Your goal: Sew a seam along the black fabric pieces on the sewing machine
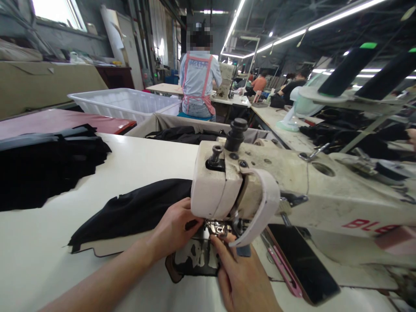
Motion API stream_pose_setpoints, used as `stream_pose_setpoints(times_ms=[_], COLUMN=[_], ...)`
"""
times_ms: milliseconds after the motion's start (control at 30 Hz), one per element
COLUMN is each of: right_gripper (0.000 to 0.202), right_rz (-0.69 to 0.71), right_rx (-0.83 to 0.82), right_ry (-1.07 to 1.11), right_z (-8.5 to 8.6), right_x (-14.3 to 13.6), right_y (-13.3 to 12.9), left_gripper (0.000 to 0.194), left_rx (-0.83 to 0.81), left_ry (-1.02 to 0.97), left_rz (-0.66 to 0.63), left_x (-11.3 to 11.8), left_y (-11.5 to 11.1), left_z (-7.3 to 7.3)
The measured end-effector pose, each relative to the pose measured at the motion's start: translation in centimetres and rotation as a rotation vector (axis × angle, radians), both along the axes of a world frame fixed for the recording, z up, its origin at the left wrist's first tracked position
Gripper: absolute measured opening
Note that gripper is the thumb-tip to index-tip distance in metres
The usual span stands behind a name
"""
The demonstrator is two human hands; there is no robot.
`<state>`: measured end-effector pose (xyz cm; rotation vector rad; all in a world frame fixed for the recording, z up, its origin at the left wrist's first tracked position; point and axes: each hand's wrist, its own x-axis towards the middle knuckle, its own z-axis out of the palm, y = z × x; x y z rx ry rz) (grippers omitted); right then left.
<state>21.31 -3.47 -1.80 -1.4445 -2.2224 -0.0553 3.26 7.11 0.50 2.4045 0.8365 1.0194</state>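
A sewing machine point(224, 182) stands in front of me, its worn white head over the metal presser foot point(221, 228). A piece of black fabric point(139, 212) lies left of the head, and its right end runs behind my left hand. My left hand point(175, 227) is closed, thumb and fingers pinched at the fabric's edge just left of the presser foot. Palm down, my right hand point(243, 273) rests at the near side of the foot with its index finger stretched towards it. Its other fingertips are partly hidden behind the curved white guard point(264, 208).
Right of my right hand lie a phone point(302, 264) and pink tweezers point(286, 273). A stack of black cut pieces point(48, 164) is at the left. Behind the table stand a fabric-filled bin point(182, 125) and a white crate point(126, 104). A co-worker point(198, 82) sits farther back.
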Motion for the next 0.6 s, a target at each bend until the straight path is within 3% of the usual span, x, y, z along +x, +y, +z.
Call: stream_pose_setpoints(times_ms=[133,433,533,600], right_gripper=[0.056,0.048,0.047,0.046], right_rz=[0.013,0.018,0.019,0.025], right_rx=[-0.006,-0.153,-0.133,-0.095], right_ry=[-0.011,0.137,0.164,0.182], right_z=[0.1,1.2,1.2,1.2], right_x=[0.0,0.0,0.6,1.0], right_y=[0.0,0.2,0.2,0.0], left_gripper=[0.017,0.007,0.005,0.014], left_rx=[-0.029,-0.054,-0.082,-0.114], left_ry=[0.021,0.109,0.131,0.116], left_rz=[0.017,0.185,0.276,0.418], left_x=[-0.3,0.4,-1.0,-3.0], left_y=[0.0,-0.3,-0.1,-0.6], left_z=[0.0,-1.1,-0.4,0.6])
